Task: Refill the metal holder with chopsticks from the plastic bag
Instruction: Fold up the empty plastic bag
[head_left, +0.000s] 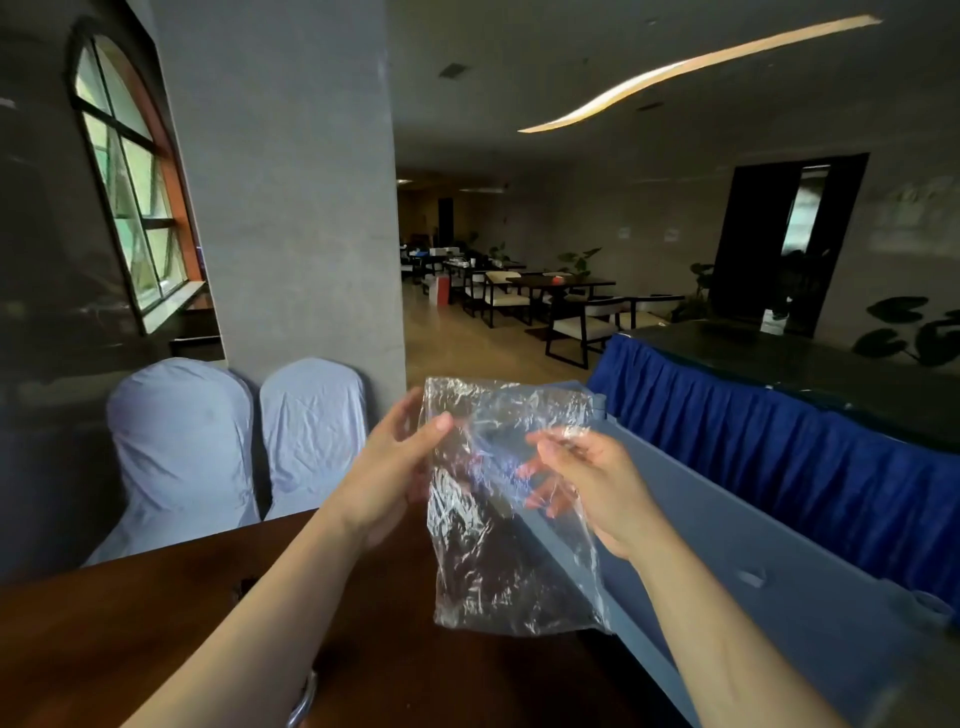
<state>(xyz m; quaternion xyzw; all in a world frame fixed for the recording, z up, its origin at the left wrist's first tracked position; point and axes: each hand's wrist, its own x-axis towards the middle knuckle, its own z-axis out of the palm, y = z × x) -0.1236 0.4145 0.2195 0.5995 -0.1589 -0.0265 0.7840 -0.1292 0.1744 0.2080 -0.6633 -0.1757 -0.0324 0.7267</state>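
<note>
A clear, crinkled plastic bag (498, 519) hangs in the air above the dark wooden table (156, 613), held up between both hands. My left hand (395, 467) pinches its upper left edge with thumb and fingers. My right hand (592, 483) grips its upper right side, fingers showing through the film. No chopsticks show inside the bag. A curved metal rim (304, 699) peeks out under my left forearm at the bottom edge; whether it is the holder I cannot tell.
Two chairs in pale covers (182, 447) stand behind the table against a grey pillar (291, 208). A grey partition (727, 545) and a blue-skirted table (779, 441) lie to the right. Dining tables and chairs (550, 301) fill the room beyond.
</note>
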